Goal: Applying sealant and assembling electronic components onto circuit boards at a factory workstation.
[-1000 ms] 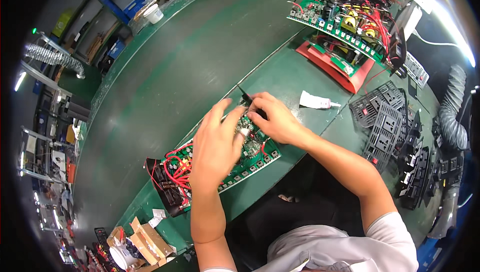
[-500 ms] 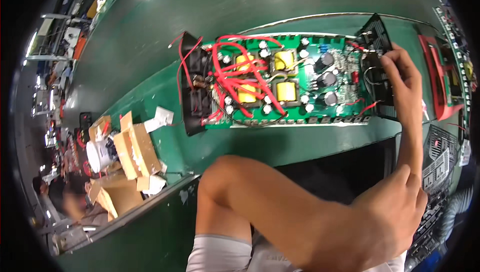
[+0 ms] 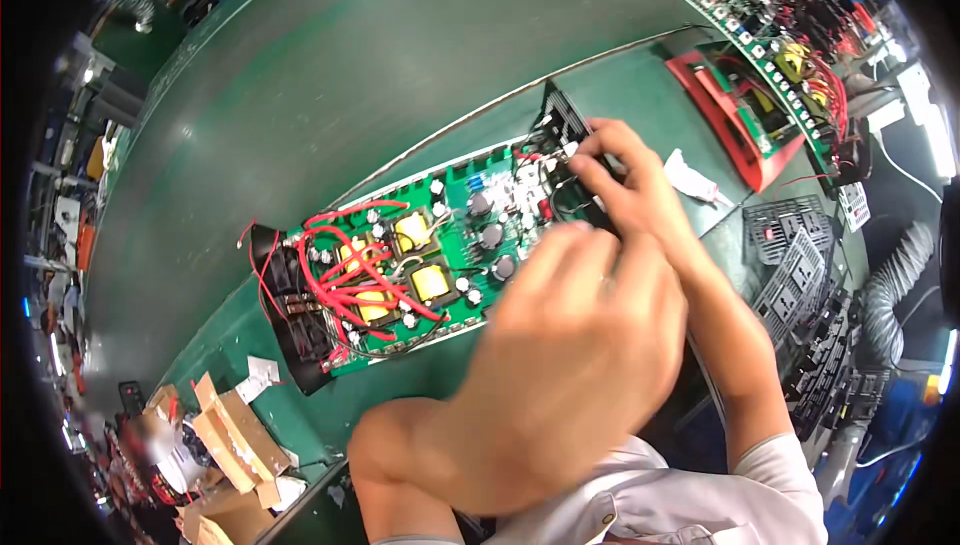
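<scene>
A long green circuit board [image 3: 462,235] lies on the green bench, with yellow-wound transformers [image 3: 431,283], round capacitors and looping red wires [image 3: 362,290]. A black end panel [image 3: 292,307] stands at its left end, and a finned black end panel [image 3: 568,117] at its right. My right hand [image 3: 622,167] is closed on the right panel's edge, thumb and fingers pinched beside thin wires. My left hand [image 3: 590,320], smeared by motion, hovers over the board's near right corner and hides it. Its fingers look bent; whether they hold anything I cannot make out.
Right of the board lie a white tube [image 3: 695,180], a red bracket [image 3: 720,120] and another wired board [image 3: 765,60]. Black slotted panels [image 3: 790,265] are stacked near a grey flexible duct [image 3: 895,295]. Open cardboard boxes [image 3: 235,435] sit at the lower left.
My view has turned, so the board appears further left and tilted. My left hand has moved from beside my right forearm to over the board's near right corner. My right hand stays on the panel.
</scene>
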{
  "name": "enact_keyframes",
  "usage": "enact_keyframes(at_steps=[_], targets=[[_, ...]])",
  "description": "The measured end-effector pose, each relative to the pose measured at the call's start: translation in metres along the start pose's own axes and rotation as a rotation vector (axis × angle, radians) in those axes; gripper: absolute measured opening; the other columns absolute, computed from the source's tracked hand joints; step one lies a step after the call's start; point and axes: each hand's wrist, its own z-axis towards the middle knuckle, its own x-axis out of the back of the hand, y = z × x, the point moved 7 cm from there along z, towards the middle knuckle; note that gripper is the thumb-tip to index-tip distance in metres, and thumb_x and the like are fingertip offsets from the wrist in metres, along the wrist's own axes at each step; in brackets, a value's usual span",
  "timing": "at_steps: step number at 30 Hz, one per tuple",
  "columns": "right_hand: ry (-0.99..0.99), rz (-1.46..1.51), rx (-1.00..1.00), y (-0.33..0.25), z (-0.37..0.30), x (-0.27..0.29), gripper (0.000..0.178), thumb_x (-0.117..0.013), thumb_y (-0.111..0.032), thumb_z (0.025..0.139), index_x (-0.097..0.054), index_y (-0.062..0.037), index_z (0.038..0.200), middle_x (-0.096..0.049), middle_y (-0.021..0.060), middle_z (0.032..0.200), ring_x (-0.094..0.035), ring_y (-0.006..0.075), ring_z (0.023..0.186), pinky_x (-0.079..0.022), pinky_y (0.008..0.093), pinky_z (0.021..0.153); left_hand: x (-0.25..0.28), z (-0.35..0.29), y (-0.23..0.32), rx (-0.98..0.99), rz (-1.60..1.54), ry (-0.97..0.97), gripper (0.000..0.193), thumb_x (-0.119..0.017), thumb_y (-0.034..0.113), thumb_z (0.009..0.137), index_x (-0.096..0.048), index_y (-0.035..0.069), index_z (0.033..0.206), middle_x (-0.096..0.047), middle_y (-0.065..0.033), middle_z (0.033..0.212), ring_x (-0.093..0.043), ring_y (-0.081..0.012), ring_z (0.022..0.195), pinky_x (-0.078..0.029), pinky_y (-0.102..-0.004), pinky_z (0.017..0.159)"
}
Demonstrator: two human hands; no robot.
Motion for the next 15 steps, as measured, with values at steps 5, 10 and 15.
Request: enact_keyframes(at_steps=[5, 10, 15], targets=[[-0.022, 0.004, -0.024, -0.001, -0.004, 0.000, 0.014, -0.068, -0.014, 0.094, -0.061, -0.0019, 0.096, -0.060, 0.0135, 0.126, -0.056, 0.0251, 0.124, -0.048, 0.0343, 0.086, 0.020, 0.004, -0.009, -0.126, -0.200, 0.047, 0.032, -0.073, 0.010, 0.070, -0.075, 0.009, 0.102, -0.069, -0.0092, 0.100, -0.069, -0.0268, 0.089, -0.054, -0.0393, 0.085], [-0.034, -0.013, 0.051, 0.000, 0.003, -0.010, 0.016, -0.068, -0.017, 0.095, -0.062, -0.0026, 0.097, -0.061, 0.0136, 0.122, -0.055, 0.0247, 0.124, -0.048, 0.0344, 0.086, 0.059, -0.013, -0.013, -0.167, -0.592, 0.162, 0.029, -0.078, 0.013, 0.069, -0.075, 0.012, 0.098, -0.071, -0.0055, 0.095, -0.067, -0.0234, 0.077, -0.049, -0.0339, 0.067], [-0.032, -0.005, 0.068, 0.000, 0.007, -0.007, 0.017, -0.067, -0.014, 0.095, -0.064, 0.0023, 0.099, -0.063, 0.0110, 0.112, -0.054, 0.0242, 0.125, -0.044, 0.0356, 0.101, 0.061, -0.044, -0.018, 0.001, -0.507, 0.153, 0.027, -0.078, 0.013, 0.070, -0.074, 0.012, 0.096, -0.070, -0.0053, 0.094, -0.066, -0.0228, 0.075, -0.048, -0.0338, 0.066]])
